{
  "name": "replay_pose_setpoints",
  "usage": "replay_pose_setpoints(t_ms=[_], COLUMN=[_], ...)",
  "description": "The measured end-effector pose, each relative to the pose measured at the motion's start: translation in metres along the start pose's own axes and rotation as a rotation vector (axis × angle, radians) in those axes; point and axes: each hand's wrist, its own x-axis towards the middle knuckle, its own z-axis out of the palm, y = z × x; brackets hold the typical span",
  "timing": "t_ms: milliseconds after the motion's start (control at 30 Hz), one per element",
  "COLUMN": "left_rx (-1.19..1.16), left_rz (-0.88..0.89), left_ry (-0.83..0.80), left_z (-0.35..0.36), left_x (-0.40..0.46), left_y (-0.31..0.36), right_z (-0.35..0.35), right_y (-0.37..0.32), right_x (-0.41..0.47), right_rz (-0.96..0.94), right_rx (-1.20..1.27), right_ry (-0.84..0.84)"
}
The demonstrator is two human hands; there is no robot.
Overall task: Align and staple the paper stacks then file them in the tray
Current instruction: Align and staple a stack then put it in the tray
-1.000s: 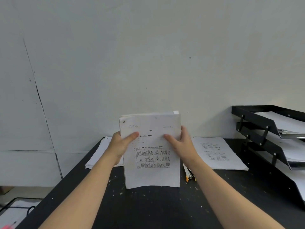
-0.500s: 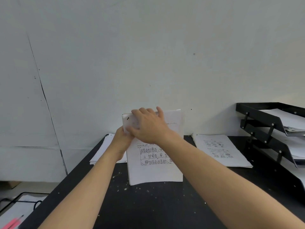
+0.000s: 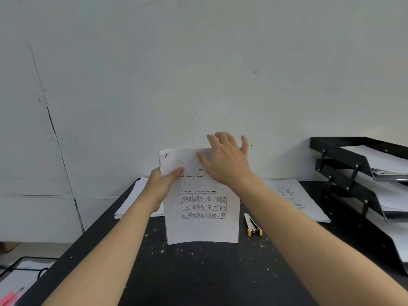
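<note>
Right hand is released, fingers spread flat over the top edge of the paper stack; I read that as tapping the sheets down to square them. Left hand is grasping the stack's left edge, thumb on the front face, fingers behind, which holds it upright. Stack stands on its bottom edge on the tabletop, centre, a bit back from the near edge; bottom edge bows slightly, so the sheets are thin and floppy. Front sheet is white, printed text plus a grid of line drawings, small dark mark at top left corner; can't tell if that's a staple. Stapler lies flat just right of the stack, untouched, white and black body with yellow ends, within easy reach for the next step as I judge it. Far left, a loose pile of paper overhangs the tabletop edge; far right, more printed sheets lie flat. Black tiered tray sits at the right, rigid angled shelves, paper in each tier. Tabletop is matte black, speckled with pale flecks.
</note>
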Motion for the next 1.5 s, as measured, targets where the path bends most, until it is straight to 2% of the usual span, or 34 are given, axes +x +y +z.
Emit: replay_pose_setpoints(t_ms=[67,133,200,300,400,533,600,800,967,1200,1367,1500], left_rx=[0.012,0.019,0.017,0.001,-0.016,-0.031,-0.033,-0.014,-0.053,-0.006,0.001,-0.038], left_rz=[0.004,0.006,0.008,0.001,-0.001,-0.001,0.000,-0.075,-0.096,0.026,0.052,0.059], left_ry=[0.001,-0.004,-0.009,-0.003,0.007,0.004,-0.001,-0.125,-0.051,0.014,0.029,0.041], left_z=[0.000,0.001,0.001,0.000,0.001,0.002,0.002,-0.002,0.010,0.048,0.082,0.109], left_x=[0.001,0.001,0.001,0.002,0.004,0.003,0.003,-0.008,-0.006,0.029,0.047,0.060], left_y=[-0.001,-0.001,-0.001,-0.003,-0.004,-0.005,-0.005,-0.027,-0.038,-0.020,-0.019,-0.021], right_z=[0.000,0.001,0.003,0.018,0.043,0.080,0.097,0.110,0.116,0.103,0.101,0.099], right_y=[0.012,0.025,0.035,0.051,0.071,0.089,0.095,0.099,0.101,0.126,0.157,0.178], right_x=[0.001,0.001,-0.002,-0.016,-0.032,-0.068,-0.082,-0.092,-0.094,-0.066,-0.056,-0.043], right_rz=[0.021,0.026,0.107,0.330,0.416,0.395,0.392,0.442,0.403,0.454,0.407,0.472], right_rx=[-0.005,0.145,0.511,1.131,1.416,1.398,1.355,1.379,1.392,1.360,1.240,1.128], right_ry=[-0.071,-0.006,0.070,-0.057,-0.188,-0.443,-0.519,-0.474,-0.544,-0.355,-0.415,-0.197])
